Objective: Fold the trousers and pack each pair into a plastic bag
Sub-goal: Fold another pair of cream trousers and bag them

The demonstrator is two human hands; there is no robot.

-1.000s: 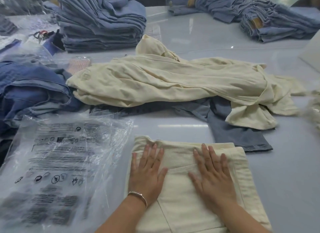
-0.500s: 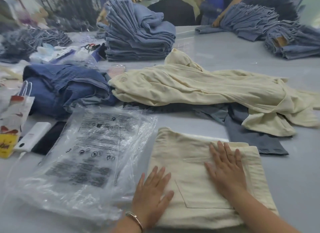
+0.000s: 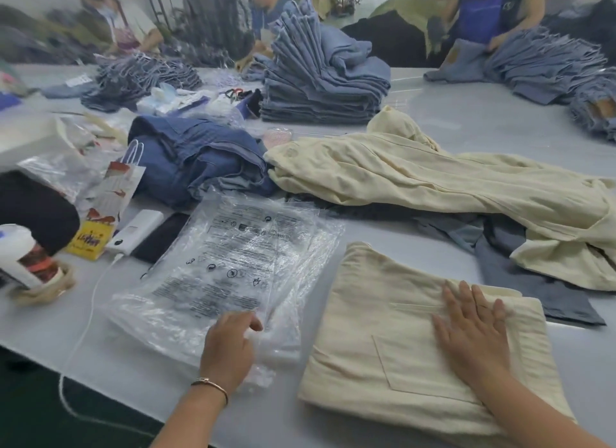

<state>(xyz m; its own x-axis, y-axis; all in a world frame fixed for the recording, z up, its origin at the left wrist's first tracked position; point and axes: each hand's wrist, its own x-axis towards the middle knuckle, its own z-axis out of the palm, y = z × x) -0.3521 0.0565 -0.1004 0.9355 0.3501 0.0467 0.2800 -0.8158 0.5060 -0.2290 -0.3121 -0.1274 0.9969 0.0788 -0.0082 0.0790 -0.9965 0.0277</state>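
the left hand [image 3: 230,347] has left the folded cream trousers [image 3: 400,347] to pinch a plastic bag [image 3: 233,267], right hand [image 3: 473,331] flat on them, so bagging looks next.

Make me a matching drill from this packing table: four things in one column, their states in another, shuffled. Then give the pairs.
Things:
1. cream trousers
2. plastic bags
3. blue trousers
4. power bank

States:
A. stacked high at the far side
B. folded, under the flat right hand
C. lying beside a dark phone
D. edge pinched by the left hand

Pairs: 1-B, 2-D, 3-A, 4-C
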